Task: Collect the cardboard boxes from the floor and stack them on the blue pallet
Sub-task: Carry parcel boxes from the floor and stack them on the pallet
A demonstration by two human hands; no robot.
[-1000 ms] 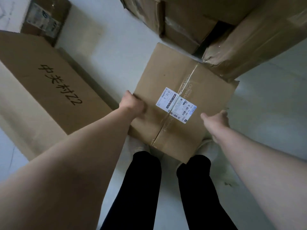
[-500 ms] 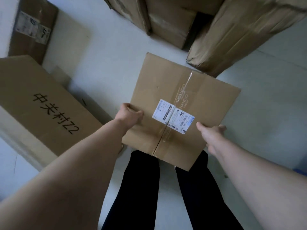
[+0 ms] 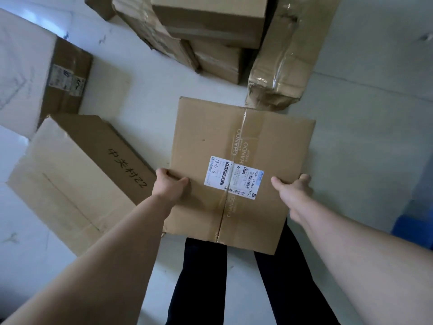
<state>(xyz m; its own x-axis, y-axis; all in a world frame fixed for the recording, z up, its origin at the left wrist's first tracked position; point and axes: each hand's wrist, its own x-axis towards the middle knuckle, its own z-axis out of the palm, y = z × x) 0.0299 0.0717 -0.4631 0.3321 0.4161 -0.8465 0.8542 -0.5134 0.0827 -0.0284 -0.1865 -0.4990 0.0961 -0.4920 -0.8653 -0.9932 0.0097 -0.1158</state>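
Note:
I carry a taped cardboard box (image 3: 255,141) with a white shipping label in front of my legs, off the floor. My left hand (image 3: 169,184) grips its left edge, thumb on the top face. On the opposite side, my right hand (image 3: 293,191) grips the right edge with the thumb over the top. A corner of the blue pallet (image 3: 414,228) shows at the right edge of the view, low beside my right forearm.
A long box with black handwriting (image 3: 77,174) lies on the floor at my left. Behind it a labelled box (image 3: 68,78) stands against white foam. Ahead, several stacked boxes (image 3: 210,31) and a crumpled tape-wrapped carton (image 3: 285,55) sit on the pale floor.
The box has come up and away from the stacked cartons, levelling out in front of me. The view has swung right, bringing the blue pallet corner into sight.

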